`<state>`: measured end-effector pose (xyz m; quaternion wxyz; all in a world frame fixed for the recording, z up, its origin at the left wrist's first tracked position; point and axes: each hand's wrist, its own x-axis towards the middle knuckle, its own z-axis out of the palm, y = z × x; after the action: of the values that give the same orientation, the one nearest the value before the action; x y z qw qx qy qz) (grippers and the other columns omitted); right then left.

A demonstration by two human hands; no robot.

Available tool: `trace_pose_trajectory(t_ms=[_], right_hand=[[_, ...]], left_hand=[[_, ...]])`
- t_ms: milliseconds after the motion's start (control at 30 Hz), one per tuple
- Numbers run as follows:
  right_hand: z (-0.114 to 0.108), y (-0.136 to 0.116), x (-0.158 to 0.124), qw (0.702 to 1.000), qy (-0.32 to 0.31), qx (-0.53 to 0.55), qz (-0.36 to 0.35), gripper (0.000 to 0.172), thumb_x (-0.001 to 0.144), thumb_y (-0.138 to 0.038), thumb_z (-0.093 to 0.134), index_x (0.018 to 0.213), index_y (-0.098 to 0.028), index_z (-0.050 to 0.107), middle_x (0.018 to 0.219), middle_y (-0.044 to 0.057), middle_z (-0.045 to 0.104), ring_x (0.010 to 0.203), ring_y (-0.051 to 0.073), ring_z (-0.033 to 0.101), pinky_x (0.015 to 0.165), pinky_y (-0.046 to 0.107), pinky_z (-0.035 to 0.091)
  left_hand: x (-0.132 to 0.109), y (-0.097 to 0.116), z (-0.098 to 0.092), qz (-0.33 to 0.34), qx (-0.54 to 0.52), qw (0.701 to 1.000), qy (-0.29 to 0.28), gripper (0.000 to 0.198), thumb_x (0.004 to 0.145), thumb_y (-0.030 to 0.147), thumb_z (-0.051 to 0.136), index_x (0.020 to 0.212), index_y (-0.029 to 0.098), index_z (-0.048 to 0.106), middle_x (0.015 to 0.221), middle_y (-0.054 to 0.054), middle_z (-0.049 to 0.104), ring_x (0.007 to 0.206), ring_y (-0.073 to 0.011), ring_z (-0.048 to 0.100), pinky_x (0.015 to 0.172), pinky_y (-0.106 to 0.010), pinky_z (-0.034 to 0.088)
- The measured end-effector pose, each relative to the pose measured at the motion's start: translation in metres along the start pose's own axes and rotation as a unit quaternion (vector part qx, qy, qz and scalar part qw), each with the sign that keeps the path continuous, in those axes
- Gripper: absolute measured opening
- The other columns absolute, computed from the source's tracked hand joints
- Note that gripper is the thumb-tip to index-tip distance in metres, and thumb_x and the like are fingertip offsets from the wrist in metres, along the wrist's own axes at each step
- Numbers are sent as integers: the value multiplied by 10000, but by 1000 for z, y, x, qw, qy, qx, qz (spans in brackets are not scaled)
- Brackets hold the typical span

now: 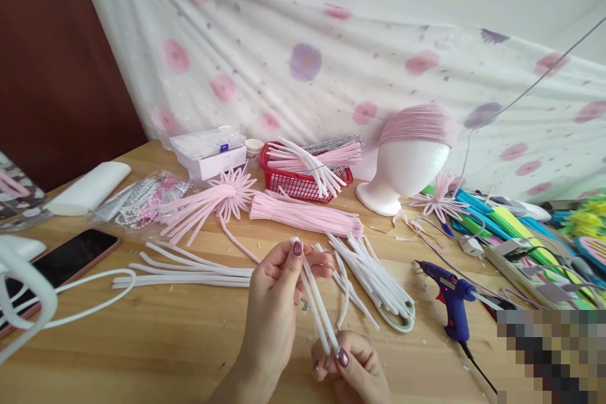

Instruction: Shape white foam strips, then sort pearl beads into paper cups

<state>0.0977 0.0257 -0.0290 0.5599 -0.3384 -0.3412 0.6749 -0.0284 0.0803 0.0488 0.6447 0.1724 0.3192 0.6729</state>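
Two white pipe cleaners [318,306] slant side by side between my hands above the wooden table. My left hand [278,281] pinches their upper end between thumb and fingers. At the lower end, my right hand [353,366] is closed on them with its thumb on top. To the right lies a bundle of white pipe cleaners [379,278]; more white pipe cleaners [199,274] stretch out left, partly behind my left hand. Beyond them are a thick bundle of pink pipe cleaners [305,216] and a looped pink pipe-cleaner piece [234,196].
A blue glue gun [449,293] stands at right with its cord trailing forward. At the back are a red basket [303,186] of pipe cleaners and a white foam head [407,167]. A phone [76,255] lies left, near a white loop [95,315]. Coloured strips [518,237] clutter the far right.
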Motion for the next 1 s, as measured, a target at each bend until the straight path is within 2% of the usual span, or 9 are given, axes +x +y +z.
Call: trace_pose_trajectory(t_ms=[67, 333, 500, 600, 767, 1000], right_hand=[[-1, -2, 1, 1000, -7, 11, 3, 289, 704, -452, 850, 577, -219, 735, 533, 41, 691, 577, 174, 626, 627, 294, 487], [-1, -1, 0, 998, 31, 24, 48, 283, 672, -450, 881, 613, -202, 757, 612, 42, 738, 563, 144, 639, 673, 286, 507], [-2, 1, -2, 996, 79, 32, 25, 272, 618, -448, 911, 631, -218, 767, 681, 53, 778, 626, 174, 686, 736, 327, 543], [-6, 2, -3, 994, 97, 39, 30, 244, 608, -394, 930, 646, -216, 767, 714, 51, 791, 647, 152, 693, 708, 266, 530], [-10, 2, -3, 992, 92, 74, 35, 276, 604, -324, 940, 611, -188, 700, 634, 33, 748, 591, 134, 653, 612, 229, 487], [-6, 0, -4, 993, 88, 71, 23, 325, 606, -333, 942, 605, -176, 657, 555, 8, 715, 513, 101, 623, 563, 197, 440]], left_hand=[[1, -2, 0, -2, -8, 1000, -1, 327, 664, 418, 870, 769, 146, 721, 726, -45, 760, 646, -102, 692, 641, -156, 538], [4, -4, -1, -19, -30, 998, -44, 250, 683, 352, 866, 764, 153, 739, 792, -54, 784, 755, -138, 739, 759, -203, 580], [3, -1, 0, -32, -1, 998, -55, 250, 689, 365, 860, 774, 147, 773, 797, -72, 789, 661, -131, 723, 688, -208, 589], [3, -2, 1, -33, 6, 997, -70, 236, 694, 375, 856, 768, 161, 788, 785, -65, 790, 676, -128, 723, 693, -198, 589], [2, -4, 2, -25, 20, 996, -85, 203, 724, 380, 835, 770, 186, 798, 783, -48, 791, 713, -132, 732, 731, -204, 595], [-3, -1, 7, -19, 27, 996, -78, 201, 714, 364, 842, 744, 171, 793, 738, -55, 780, 662, -140, 723, 683, -211, 592]])
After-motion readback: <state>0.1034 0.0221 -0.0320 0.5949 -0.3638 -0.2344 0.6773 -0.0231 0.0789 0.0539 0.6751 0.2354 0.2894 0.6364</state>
